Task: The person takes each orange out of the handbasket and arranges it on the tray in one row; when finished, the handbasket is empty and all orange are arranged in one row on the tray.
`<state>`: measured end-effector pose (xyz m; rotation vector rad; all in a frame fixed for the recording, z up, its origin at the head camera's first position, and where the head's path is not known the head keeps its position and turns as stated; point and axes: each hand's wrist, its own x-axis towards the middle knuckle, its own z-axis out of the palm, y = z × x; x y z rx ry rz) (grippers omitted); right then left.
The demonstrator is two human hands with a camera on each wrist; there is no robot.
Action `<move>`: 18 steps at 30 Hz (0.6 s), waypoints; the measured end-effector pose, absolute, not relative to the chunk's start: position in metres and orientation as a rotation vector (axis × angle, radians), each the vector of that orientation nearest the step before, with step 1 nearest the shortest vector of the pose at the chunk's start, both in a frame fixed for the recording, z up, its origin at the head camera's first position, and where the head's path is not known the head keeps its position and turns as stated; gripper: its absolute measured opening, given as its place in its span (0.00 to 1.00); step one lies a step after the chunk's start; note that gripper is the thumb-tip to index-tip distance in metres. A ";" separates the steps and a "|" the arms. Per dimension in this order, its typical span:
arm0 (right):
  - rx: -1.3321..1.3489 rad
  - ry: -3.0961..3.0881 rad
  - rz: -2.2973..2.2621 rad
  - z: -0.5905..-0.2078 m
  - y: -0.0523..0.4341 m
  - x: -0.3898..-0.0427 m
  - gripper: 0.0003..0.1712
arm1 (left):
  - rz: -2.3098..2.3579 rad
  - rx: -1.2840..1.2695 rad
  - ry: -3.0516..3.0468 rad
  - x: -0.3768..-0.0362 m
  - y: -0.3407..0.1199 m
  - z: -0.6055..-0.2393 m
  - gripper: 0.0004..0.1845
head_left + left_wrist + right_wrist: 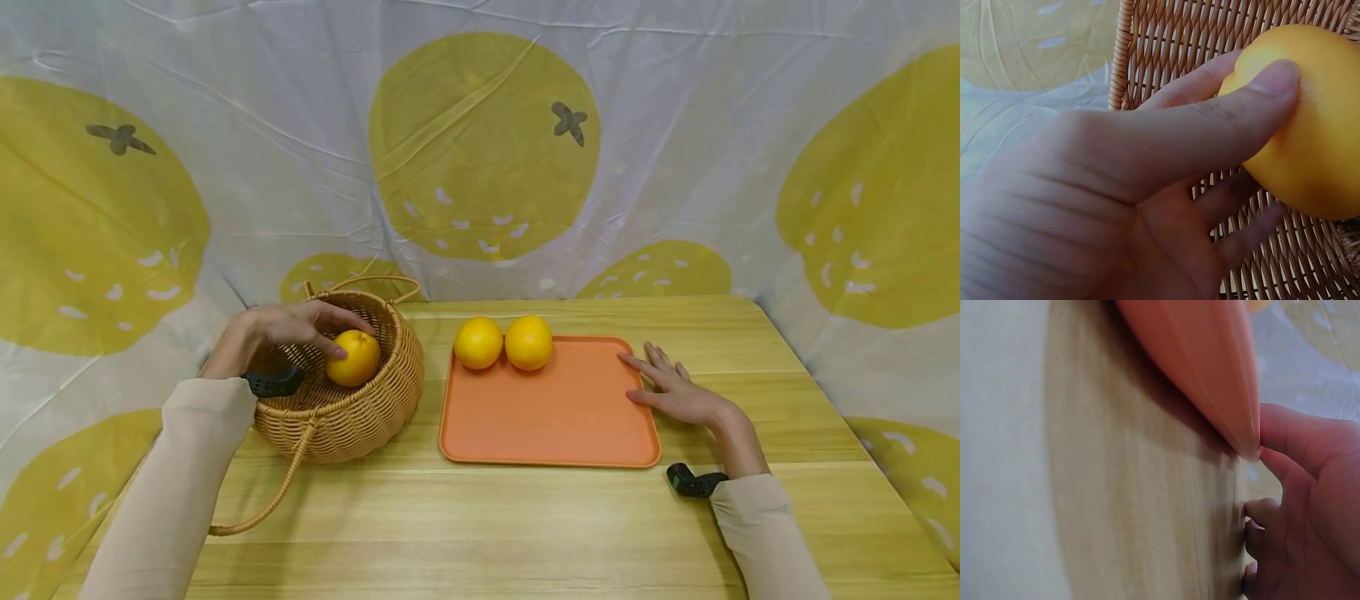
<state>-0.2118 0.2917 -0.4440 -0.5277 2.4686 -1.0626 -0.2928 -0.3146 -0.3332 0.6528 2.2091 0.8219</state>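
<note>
On tray (547, 417) two oranges (503, 342); basket (360, 417), one orange (353, 357), left-hand (292, 327)-gripped; right hand (678, 392) flat.

left wrist view: we see the orange (1310, 125) cut off at the right edge; right wrist view: blurred desk (1116, 506), tray (1204, 369) cropped at the top.

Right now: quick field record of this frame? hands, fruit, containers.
left hand: grips orange inside wicker basket
right hand: flat on table, fingers touching right edge of orange tray
tray contents: two oranges side by side at far edge
backdrop: fruit-print cloth
</note>
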 end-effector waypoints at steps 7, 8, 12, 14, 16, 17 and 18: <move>-0.525 2.466 -1.060 -0.442 0.291 -0.213 0.43 | 0.859 0.633 2.154 -0.293 -0.313 -0.334 0.32; -0.525 2.466 -1.059 -0.442 0.291 -0.213 0.43 | 0.863 0.628 2.155 -0.293 -0.313 -0.334 0.32; -0.517 2.473 -1.040 -0.446 0.293 -0.214 0.43 | 0.871 0.622 2.180 -0.294 -0.314 -0.336 0.33; -0.519 2.472 -1.046 -0.447 0.293 -0.214 0.43 | 0.870 0.640 2.196 -0.294 -0.314 -0.336 0.32; -0.516 2.474 -1.042 -0.447 0.294 -0.214 0.43 | 0.871 0.661 2.207 -0.293 -0.314 -0.336 0.31; -0.518 2.473 -1.046 -0.446 0.293 -0.213 0.43 | 0.869 0.671 2.214 -0.293 -0.314 -0.336 0.31; -0.520 2.472 -1.048 -0.444 0.293 -0.212 0.43 | 0.869 0.676 2.218 -0.293 -0.314 -0.336 0.31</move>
